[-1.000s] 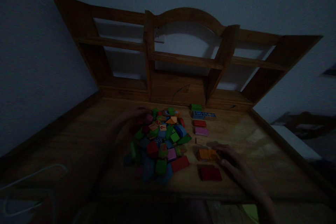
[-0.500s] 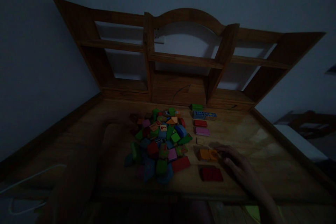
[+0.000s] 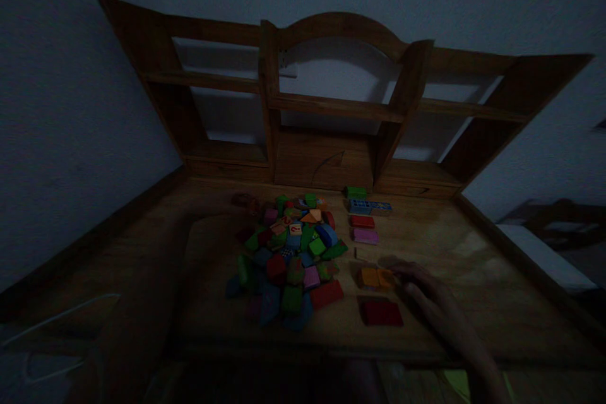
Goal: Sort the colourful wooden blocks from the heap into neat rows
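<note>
Our right hand (image 3: 423,293) rests on the counter (image 3: 473,278) with its fingers curled loosely, the fingertips touching the right end of a pair of orange blocks (image 3: 374,278) that lie flat, just right of the middle of the counter. We cannot say that the hand grips them; it seems only to rest against them. Just nearer the front edge lies a dark red block (image 3: 381,313), close beside the hand but apart from the orange pair.

Toward the back edge, in a loose column, sit a pink block (image 3: 364,236), a red block (image 3: 362,221), a blue patterned block (image 3: 368,207) and a green block (image 3: 355,192), each apart from the next.

Left of these spreads a heap of coloured blocks (image 3: 291,259) in green, blue, red, pink and orange, piled near the centre of the counter.

Our left hand (image 3: 241,203) reaches along the far left side of the heap, near the back edge; it is so dim that we cannot tell whether it is wide, narrow or holding anything.

A wooden shelf unit (image 3: 331,107) stands along the back edge against the wall. A white cable (image 3: 61,319) lies off the front left corner.
</note>
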Demonstrator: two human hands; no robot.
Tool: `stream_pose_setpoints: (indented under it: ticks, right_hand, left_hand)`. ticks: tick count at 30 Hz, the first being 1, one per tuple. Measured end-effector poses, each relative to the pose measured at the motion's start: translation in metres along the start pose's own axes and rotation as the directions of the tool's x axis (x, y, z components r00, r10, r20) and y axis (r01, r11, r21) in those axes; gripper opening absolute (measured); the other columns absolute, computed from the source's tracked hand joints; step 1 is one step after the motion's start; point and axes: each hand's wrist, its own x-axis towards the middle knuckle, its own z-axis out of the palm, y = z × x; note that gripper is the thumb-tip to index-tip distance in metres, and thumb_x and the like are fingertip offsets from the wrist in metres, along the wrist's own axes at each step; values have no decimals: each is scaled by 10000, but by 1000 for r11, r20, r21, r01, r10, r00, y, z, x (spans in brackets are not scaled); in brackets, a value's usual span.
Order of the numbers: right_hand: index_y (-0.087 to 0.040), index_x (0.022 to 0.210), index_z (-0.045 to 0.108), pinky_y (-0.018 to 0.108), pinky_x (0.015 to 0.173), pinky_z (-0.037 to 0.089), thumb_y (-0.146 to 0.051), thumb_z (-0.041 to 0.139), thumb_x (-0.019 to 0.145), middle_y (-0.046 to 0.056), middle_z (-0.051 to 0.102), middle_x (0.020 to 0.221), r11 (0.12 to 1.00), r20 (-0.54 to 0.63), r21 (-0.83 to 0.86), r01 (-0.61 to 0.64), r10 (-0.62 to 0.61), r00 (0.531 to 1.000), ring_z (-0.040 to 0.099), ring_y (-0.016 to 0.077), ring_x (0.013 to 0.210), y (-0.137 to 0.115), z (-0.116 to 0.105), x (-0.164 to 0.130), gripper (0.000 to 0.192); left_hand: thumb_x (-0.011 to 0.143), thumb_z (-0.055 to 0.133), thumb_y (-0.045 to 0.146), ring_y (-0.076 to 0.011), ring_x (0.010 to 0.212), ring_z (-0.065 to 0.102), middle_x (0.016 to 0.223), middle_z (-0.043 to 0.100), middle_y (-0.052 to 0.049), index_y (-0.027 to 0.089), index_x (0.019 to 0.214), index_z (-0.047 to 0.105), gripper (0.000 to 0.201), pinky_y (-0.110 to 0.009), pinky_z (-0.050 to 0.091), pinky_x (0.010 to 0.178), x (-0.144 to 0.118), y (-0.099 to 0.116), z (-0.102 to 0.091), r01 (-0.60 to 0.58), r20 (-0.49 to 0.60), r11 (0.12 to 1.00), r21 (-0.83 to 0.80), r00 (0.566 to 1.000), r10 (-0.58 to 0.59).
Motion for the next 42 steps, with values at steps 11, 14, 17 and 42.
stream_pose_setpoints:
  ticks: [11,14,17,42]
  right_hand:
    - [-301,1234,690,491,1087,504,-446,541,1014,87,665,1361,1000,-14,5,3,-3,1000,617,295,1270,0,0,0,302]
    - [-301,1213,701,481,1080,512,-456,549,1006,80,678,1345,1000,-30,-4,10,-10,1000,630,295,1256,-1,0,0,299]
    - [-307,1216,704,472,1074,520,-462,564,999,76,686,1333,1000,-46,-13,7,-7,999,636,295,1249,1,0,-1,301]
    - [-278,1240,701,458,1073,517,-442,550,1006,95,681,1336,999,-33,-32,9,-10,999,638,288,1244,5,-1,-1,323]
  left_hand:
    - [784,799,417,-261,1005,705,1094,764,-73,152,1178,672,492,-373,571,878,4,19,11,126,63,991,-53,990,-123]
    - [787,787,464,-260,989,693,1072,754,-77,146,1147,691,490,-372,561,871,10,17,14,102,-53,995,-1,993,-102]
    - [840,725,512,-255,1042,686,1131,736,-84,174,1121,699,440,-387,549,925,15,9,12,-24,-167,1000,-2,986,23]
    - [691,889,264,-230,1101,706,1192,721,-71,203,1151,626,534,-308,573,912,31,37,42,-308,-445,814,-492,893,70]
